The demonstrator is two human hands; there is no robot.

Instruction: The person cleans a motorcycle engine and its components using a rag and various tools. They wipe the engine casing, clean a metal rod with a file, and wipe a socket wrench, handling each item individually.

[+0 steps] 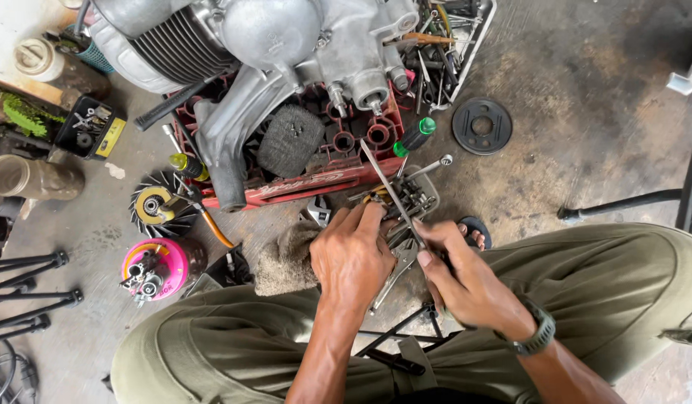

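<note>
the left hand is seen from above, palm down, its fingers stretched forward onto a small metal tray of tools; whether anything is gripped beneath it cannot be told. the right hand, with a dark watch on its wrist, is closed around the lower end of a long thin metal rod, which slants up and to the left across the tray toward the engine. the two hands are held close together, almost touching. silver locking pliers are seen just below and between the hands. a brownish rag lies just left of the left hand.

beyond the tray, a large grey engine block with cooling fins is rested on a red plastic crate. a green-handled screwdriver lies at the crate's right edge, and a round black disc lies on the concrete floor further right. to the left, a finned flywheel and a pink tub of small parts are placed. olive trousers cover the person's bent knees on both sides of the hands.
</note>
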